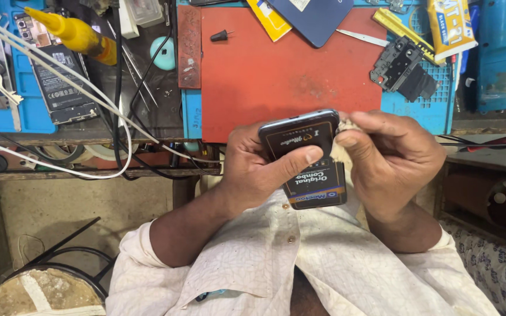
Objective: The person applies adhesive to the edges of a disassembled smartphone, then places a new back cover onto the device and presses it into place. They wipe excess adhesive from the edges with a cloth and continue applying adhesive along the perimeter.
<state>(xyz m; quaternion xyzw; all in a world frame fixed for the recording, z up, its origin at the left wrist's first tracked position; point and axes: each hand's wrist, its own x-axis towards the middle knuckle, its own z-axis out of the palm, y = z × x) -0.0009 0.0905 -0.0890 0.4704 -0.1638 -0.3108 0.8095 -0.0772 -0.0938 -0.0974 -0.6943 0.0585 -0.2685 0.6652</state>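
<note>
Head camera, steep downward, close over workbench (pixel 288 82).

Dark label with orange border and pale print (pixel 297 138) on the back of the phone (pixel 300 120) gripped in the left hand (pixel 259 167). Black, orange and blue printed pack (pixel 316 186) just under it, by the right hand (pixel 390 158). Yellow pack with black print (pixel 451 26) top right on the worktop (pixel 118 137). Yellow card (pixel 269 19) top centre. White-printed label on black battery (pixel 61 76) at left.
</note>
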